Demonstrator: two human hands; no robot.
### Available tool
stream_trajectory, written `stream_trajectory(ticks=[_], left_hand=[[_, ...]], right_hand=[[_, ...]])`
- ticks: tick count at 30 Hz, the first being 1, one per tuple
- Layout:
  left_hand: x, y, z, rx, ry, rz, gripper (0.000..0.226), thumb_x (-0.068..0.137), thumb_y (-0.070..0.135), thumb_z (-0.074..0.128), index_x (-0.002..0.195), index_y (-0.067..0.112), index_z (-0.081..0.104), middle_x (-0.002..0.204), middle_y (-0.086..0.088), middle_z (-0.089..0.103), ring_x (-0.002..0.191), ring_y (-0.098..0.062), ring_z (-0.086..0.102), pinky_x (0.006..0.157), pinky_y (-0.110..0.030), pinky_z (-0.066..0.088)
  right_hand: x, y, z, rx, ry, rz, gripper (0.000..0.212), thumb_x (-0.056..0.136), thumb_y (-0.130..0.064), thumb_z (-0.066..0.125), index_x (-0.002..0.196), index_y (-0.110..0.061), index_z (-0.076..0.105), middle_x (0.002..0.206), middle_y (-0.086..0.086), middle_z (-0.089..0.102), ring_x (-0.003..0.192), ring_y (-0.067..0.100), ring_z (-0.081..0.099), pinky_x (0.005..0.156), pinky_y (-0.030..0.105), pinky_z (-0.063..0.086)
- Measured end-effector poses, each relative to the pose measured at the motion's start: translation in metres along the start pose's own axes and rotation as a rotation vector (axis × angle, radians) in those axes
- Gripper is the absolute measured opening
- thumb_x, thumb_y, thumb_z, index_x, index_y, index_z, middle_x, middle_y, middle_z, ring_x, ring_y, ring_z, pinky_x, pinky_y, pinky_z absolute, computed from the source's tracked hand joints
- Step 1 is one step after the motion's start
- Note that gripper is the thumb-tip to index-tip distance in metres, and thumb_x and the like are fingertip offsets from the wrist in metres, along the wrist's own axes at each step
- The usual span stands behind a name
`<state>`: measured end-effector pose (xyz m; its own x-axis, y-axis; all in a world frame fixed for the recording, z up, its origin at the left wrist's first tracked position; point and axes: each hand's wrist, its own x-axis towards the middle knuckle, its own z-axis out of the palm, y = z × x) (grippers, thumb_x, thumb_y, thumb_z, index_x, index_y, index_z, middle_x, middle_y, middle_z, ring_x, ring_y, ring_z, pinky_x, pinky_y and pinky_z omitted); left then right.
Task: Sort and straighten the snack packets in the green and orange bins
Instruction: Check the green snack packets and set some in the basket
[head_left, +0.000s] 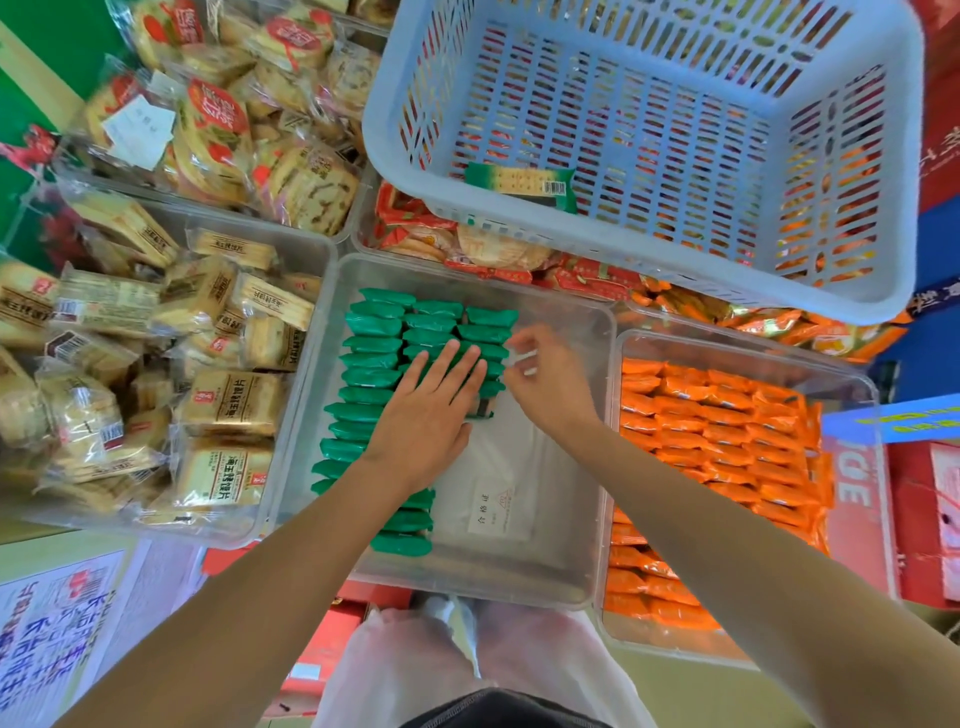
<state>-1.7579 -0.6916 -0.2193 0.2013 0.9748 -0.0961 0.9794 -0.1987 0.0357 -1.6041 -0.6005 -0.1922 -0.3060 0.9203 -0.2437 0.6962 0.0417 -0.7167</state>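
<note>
Left hand (431, 410) is laid flat, fingers spread, on the green packets (371, 364), which are rowed along the left of the middle clear bin (519, 571); the right hand (545, 382), blurred, is held just beside them, its grip not discernible; orange packets (727, 431) are packed in the right bin (654, 642).

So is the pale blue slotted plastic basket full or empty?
Nearly empty: the pale blue basket holds only one green cracker packet; its floor is otherwise bare.
</note>
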Motion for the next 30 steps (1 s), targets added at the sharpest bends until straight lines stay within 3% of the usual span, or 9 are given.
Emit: stream_trajectory(ticks=[2,4,10,13,16,19,24,27,30], left_hand=[[0.0,0.0,0.001,0.005,0.0,0.003,0.07,0.09,0.036,0.058,0.15,0.009,0.034,0.157,-0.01,0.033,0.147,-0.03,0.026,0.119,-0.048,0.019],[-0.001,-0.001,0.002,0.008,-0.009,0.009,0.07,0.092,0.036,0.055,0.152,0.009,0.031,0.158,-0.009,0.03,0.148,-0.03,0.022,0.119,-0.048,0.016],[-0.004,-0.002,0.005,-0.008,-0.022,0.006,0.071,0.096,0.038,0.047,0.155,0.012,0.017,0.163,-0.006,0.015,0.151,-0.027,0.009,0.122,-0.048,0.012],[-0.005,-0.004,0.008,-0.02,-0.042,0.01,0.072,0.099,0.039,0.039,0.156,0.014,0.003,0.164,-0.004,0.0,0.151,-0.026,-0.004,0.122,-0.047,0.002],[-0.005,-0.005,0.007,-0.024,-0.067,0.01,0.072,0.1,0.04,0.034,0.156,0.015,-0.004,0.163,-0.003,-0.007,0.15,-0.025,-0.011,0.121,-0.046,-0.004],[-0.005,-0.006,0.008,-0.041,-0.051,0.02,0.074,0.098,0.041,0.04,0.156,0.015,0.003,0.164,-0.004,0.0,0.151,-0.025,-0.005,0.122,-0.047,0.001],[-0.002,-0.009,0.003,-0.093,-0.036,0.047,0.07,0.099,0.042,0.042,0.156,0.015,0.011,0.164,-0.003,0.007,0.151,-0.025,0.0,0.121,-0.046,0.001],[0.001,-0.008,-0.007,-0.33,0.015,0.004,0.067,0.097,0.048,0.027,0.155,0.012,0.023,0.162,-0.004,0.019,0.151,-0.025,0.006,0.119,-0.042,0.001],[0.004,0.0,-0.028,-0.886,0.078,-0.211,0.069,0.095,0.051,0.032,0.15,0.011,0.036,0.147,-0.005,0.045,0.141,-0.018,0.026,0.115,-0.035,0.019]], right_hand=[[0.007,-0.003,-0.004,-0.064,0.12,-0.136,0.021,0.09,-0.008,0.061,0.11,-0.014,0.062,0.106,0.001,0.062,0.083,0.012,0.061,0.074,0.029,0.053],[0.016,-0.006,-0.003,-0.148,0.114,-0.22,0.022,0.091,-0.01,0.061,0.112,-0.013,0.067,0.108,0.004,0.064,0.084,0.016,0.063,0.074,0.032,0.053],[0.027,-0.007,0.008,-0.312,0.12,-0.154,0.02,0.091,-0.02,0.066,0.11,-0.018,0.073,0.106,0.002,0.064,0.085,0.02,0.064,0.068,0.034,0.051],[0.027,-0.007,0.006,-0.221,0.184,-0.191,0.011,0.089,-0.016,0.068,0.096,-0.014,0.076,0.096,0.003,0.065,0.076,0.017,0.064,0.066,0.036,0.053],[0.02,-0.01,-0.003,-0.069,0.257,-0.243,0.009,0.089,-0.01,0.067,0.094,-0.009,0.074,0.095,0.001,0.064,0.075,0.011,0.061,0.069,0.022,0.053],[0.009,-0.011,-0.017,0.042,0.266,-0.259,0.009,0.089,-0.007,0.067,0.095,-0.011,0.073,0.095,-0.004,0.064,0.08,0.005,0.06,0.074,0.012,0.049],[-0.01,-0.01,-0.042,0.306,0.326,-0.139,0.01,0.09,-0.01,0.068,0.095,-0.018,0.071,0.096,0.001,0.068,0.093,0.011,0.065,0.082,0.024,0.052],[-0.024,-0.011,-0.059,0.484,0.353,-0.082,0.008,0.091,-0.009,0.067,0.098,-0.009,0.071,0.096,0.004,0.07,0.094,0.019,0.067,0.085,0.035,0.055],[-0.038,-0.014,-0.066,0.626,0.33,-0.014,0.009,0.091,-0.002,0.065,0.099,0.0,0.067,0.085,-0.011,0.07,0.086,0.011,0.067,0.08,0.031,0.058]])
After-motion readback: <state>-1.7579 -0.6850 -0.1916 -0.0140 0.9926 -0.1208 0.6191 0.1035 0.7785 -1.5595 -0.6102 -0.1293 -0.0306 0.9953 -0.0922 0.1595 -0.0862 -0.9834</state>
